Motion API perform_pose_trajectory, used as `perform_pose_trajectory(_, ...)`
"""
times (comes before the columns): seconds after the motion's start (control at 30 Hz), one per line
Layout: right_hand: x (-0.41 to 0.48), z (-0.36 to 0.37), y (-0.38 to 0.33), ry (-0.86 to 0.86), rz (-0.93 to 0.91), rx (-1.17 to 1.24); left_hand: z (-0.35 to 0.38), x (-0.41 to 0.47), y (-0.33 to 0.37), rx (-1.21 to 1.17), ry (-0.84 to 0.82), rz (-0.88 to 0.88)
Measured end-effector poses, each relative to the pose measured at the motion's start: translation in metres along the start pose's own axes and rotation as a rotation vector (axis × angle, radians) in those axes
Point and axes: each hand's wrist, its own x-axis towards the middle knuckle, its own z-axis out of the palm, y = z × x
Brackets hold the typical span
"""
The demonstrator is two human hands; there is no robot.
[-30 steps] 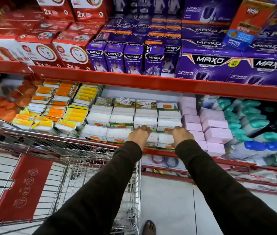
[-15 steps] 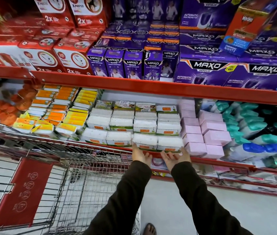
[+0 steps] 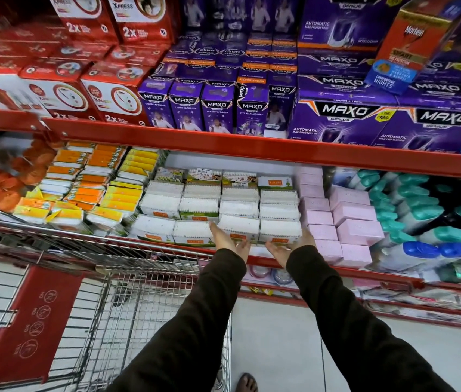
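Rows of white cotton-bud packs [image 3: 239,224] with orange labels fill the middle of the red store shelf [image 3: 251,149]. Both my arms reach out to the front row. My left hand [image 3: 227,240] lies palm-in against the left side of a front pack, fingers straight. My right hand [image 3: 290,247] is palm-up at the front edge of the neighbouring pack [image 3: 280,232], fingers straight, touching its lower front. Neither hand is curled round a pack.
A wire shopping trolley [image 3: 105,281] with a red child-seat flap stands at my left, close to the shelf. Pink boxes [image 3: 356,230] and teal-capped bottles [image 3: 427,213] lie right of the packs, yellow-orange packs [image 3: 110,190] left. Purple and red cartons fill the shelf above.
My hands came back from on top of the packs deeper in the shelf to the front row, turning palm-in and palm-up against the front packs.
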Motion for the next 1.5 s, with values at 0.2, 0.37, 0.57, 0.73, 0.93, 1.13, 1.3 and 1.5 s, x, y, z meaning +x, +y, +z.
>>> perform_pose_trajectory(0.2,0.007,0.008,-0.006,-0.021,-0.006,-0.024,0.004,-0.006,0.000,0.009,-0.007,0.024)
perform_pose_trajectory(0.37,0.004,0.005,0.009,0.013,0.052,0.095,-0.017,-0.018,0.012,-0.084,0.032,0.039)
perform_pose_trajectory(0.57,0.015,0.017,0.044,-0.006,0.203,0.347,-0.040,-0.021,0.047,-0.119,0.109,0.164)
perform_pose_trajectory(0.73,0.026,0.033,0.054,0.015,0.190,0.384,-0.035,-0.006,0.076,-0.095,0.070,0.196)
perform_pose_trajectory(0.93,0.027,0.043,0.057,0.058,0.184,0.316,-0.027,0.005,0.091,0.041,0.061,0.123)
perform_pose_trajectory(1.13,0.030,0.044,0.058,0.006,0.210,0.283,-0.018,0.002,0.091,0.088,0.074,0.112)
perform_pose_trajectory(1.3,0.017,0.050,0.070,0.026,0.198,0.276,-0.040,-0.001,0.085,0.060,0.073,0.136)
perform_pose_trajectory(1.5,0.012,0.067,0.105,-0.024,0.290,0.291,-0.068,-0.004,0.108,-0.035,0.157,0.321)
